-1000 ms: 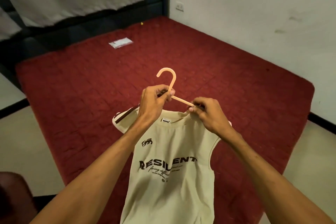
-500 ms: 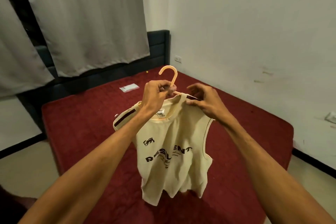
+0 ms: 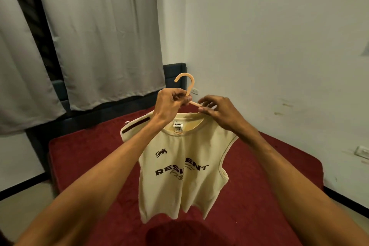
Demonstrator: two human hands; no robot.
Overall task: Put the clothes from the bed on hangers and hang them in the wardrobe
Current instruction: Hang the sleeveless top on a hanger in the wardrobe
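Cream sleeveless shirt (image 3: 183, 181) hangs on peach plastic hanger (image 3: 188, 84), just below both hands' fingers, above red bed (image 3: 89, 156). L hand (image 3: 169, 106) grips hanger neck, fingers curled tight, hook sticking up above them. R hand (image 3: 217, 114) pinches hanger arm at collar, thumb & index narrow. Grey curtain (image 3: 103, 36) beyond fingers, upper left.

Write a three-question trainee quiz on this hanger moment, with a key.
1. True or false: the cream sleeveless printed shirt lies flat on the red mattress.
2. Which hand grips the peach plastic hanger just below its hook?
3. Fill in: the hanger's hook points ____.
Key: 1 false, the shirt hangs from the hanger, over the mattress; 2 the left hand; 3 upward.
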